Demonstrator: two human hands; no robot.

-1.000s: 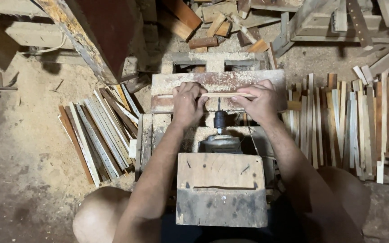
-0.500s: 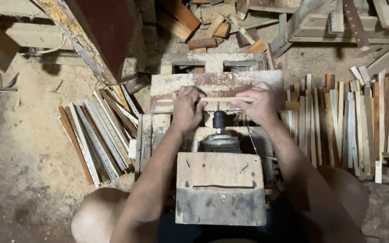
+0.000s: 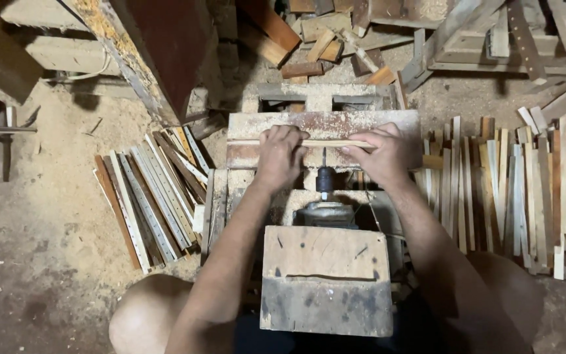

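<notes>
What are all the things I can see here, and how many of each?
Thin wooden strip: one, pale, lying across the work board under both hands.
Work board: one, dusty reddish-white, centre.
Drill chuck with bit: one, black, between the hands, pointing at the strip.
Wooden box: one, worn tan and grey, nearest the camera.
Left stack of strips: many, pale and brown, floor.
Right stack of strips: many, pale, floor.
Scrap blocks: several, brown, top.
Sawdust: tan, floor.
Left hand: pressing the strip.
Right hand: pressing the strip.
</notes>
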